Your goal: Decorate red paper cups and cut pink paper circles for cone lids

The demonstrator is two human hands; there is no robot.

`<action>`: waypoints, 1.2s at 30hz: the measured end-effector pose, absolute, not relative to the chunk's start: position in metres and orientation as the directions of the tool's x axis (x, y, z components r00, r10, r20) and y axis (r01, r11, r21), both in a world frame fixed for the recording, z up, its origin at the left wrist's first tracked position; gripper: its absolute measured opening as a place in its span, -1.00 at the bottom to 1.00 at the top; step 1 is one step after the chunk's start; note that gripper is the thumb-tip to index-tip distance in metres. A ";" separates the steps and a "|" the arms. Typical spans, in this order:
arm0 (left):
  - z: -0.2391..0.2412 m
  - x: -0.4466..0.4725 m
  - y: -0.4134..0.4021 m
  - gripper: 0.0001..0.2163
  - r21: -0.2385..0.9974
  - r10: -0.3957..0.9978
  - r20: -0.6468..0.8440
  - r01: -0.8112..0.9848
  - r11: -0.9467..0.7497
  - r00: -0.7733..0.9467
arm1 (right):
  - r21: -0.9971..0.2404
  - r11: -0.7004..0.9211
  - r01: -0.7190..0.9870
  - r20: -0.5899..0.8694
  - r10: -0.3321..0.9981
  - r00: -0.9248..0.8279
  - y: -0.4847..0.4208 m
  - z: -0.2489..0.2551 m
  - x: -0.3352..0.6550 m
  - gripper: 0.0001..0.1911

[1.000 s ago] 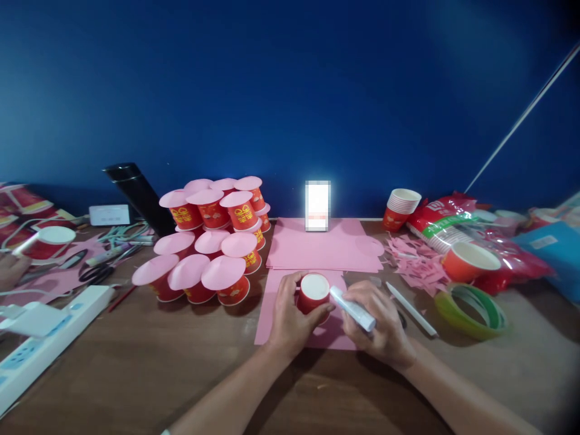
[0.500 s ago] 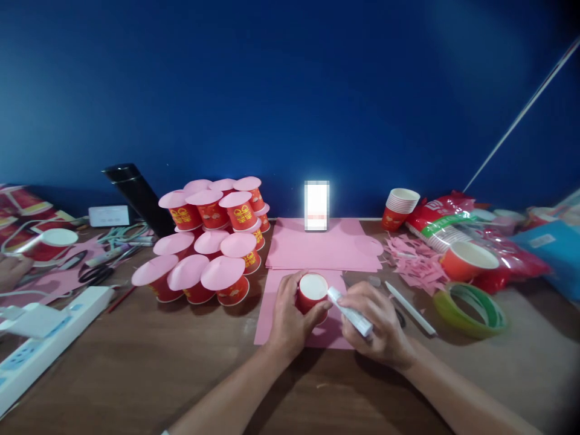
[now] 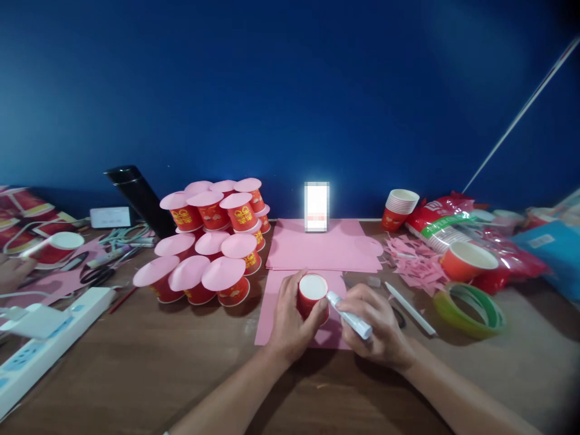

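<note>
My left hand (image 3: pixel 292 317) is wrapped round a red paper cup (image 3: pixel 312 287), which stands upside down with its round white base facing up. Under it lies a sheet of pink paper (image 3: pixel 272 320) on the table. Between the fingers of my right hand (image 3: pixel 374 320) is a white glue pen (image 3: pixel 356 319), slanted, its tip at the right edge of the cup's base. To the left stand stacked red cups (image 3: pixel 233 294) topped with pink paper discs (image 3: pixel 223 273).
A lit phone (image 3: pixel 316 206) stands behind more pink sheets (image 3: pixel 317 248). On the right are pink scraps (image 3: pixel 419 266), stacked cups (image 3: pixel 399 210), a tape roll (image 3: pixel 471 311) and a white pen-like stick (image 3: pixel 411 309). At left lie a power strip (image 3: pixel 58 335), scissors (image 3: pixel 97 275) and another person's hand (image 3: pixel 13 272).
The glue pen's tip has shifted slightly along the right edge of the cup's base. My left hand keeps its hold. The other person's cup has moved slightly right.
</note>
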State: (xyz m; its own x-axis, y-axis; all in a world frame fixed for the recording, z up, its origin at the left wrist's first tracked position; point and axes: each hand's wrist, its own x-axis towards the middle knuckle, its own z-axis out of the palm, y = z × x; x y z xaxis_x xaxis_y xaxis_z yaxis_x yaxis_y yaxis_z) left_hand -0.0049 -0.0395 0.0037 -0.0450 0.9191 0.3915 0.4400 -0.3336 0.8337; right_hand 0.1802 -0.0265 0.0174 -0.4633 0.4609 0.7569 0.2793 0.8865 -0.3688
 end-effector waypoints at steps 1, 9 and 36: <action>0.004 -0.005 -0.040 -0.53 0.833 0.920 0.391 0.440 -0.335 -0.039 | -0.367 0.888 0.275 0.763 0.457 -0.457 -0.027 0.018 0.180 -0.48; 0.003 -0.004 -0.041 -0.50 0.830 0.915 0.401 0.437 -0.348 -0.033 | -0.371 0.886 0.279 0.785 0.460 -0.415 -0.029 0.021 0.178 -0.49; 0.006 -0.003 -0.043 -0.52 0.826 0.911 0.411 0.434 -0.360 -0.026 | -0.349 0.889 0.296 0.754 0.454 -0.475 -0.030 0.024 0.176 -0.56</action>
State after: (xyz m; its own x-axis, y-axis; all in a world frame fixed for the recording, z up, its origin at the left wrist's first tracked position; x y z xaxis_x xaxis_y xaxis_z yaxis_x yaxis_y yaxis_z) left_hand -0.0029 -0.0429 0.0062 -0.0256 0.9114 0.4108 0.4340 -0.3601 0.8258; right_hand 0.1764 -0.0300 0.0241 -0.4746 0.4545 0.7538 0.2964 0.8889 -0.3493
